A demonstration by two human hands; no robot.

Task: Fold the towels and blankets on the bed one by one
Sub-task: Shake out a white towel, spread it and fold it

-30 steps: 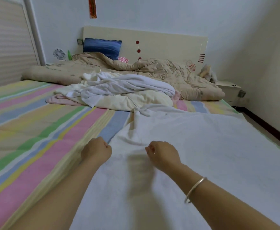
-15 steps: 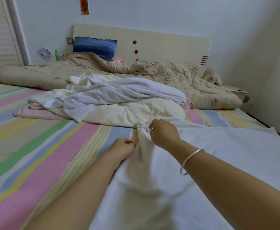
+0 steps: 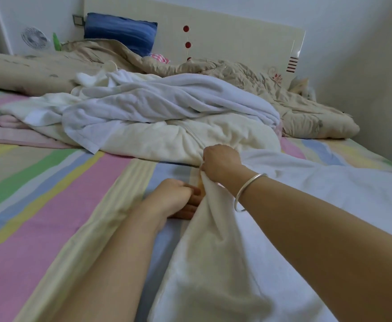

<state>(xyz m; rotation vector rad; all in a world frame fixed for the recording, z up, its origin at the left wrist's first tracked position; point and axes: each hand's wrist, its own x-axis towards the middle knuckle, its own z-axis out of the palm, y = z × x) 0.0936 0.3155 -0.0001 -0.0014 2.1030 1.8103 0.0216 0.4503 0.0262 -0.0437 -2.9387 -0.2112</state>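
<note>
A large white blanket (image 3: 329, 205) lies spread over the right half of the bed. My right hand (image 3: 220, 161), a silver bangle on its wrist, grips the blanket's far left corner and holds it raised in a fold. My left hand (image 3: 169, 196) lies on the striped sheet (image 3: 51, 194) beside that fold, and its fingers reach under the lifted edge. Just beyond my hands sits a heap of crumpled white and cream towels (image 3: 167, 108). A pink towel (image 3: 16, 133) pokes out at the heap's left.
A beige quilt (image 3: 294, 101) is bunched along the head of the bed, below the cream headboard (image 3: 236, 43). A blue pillow (image 3: 120, 31) leans there. A small white fan (image 3: 35, 39) stands at the far left. The wall is close on the right.
Both hands have travelled up the blanket's left edge toward the heap. My right hand has taken the far corner and lifted it, and my left hand's fingers have uncurled under the fold.
</note>
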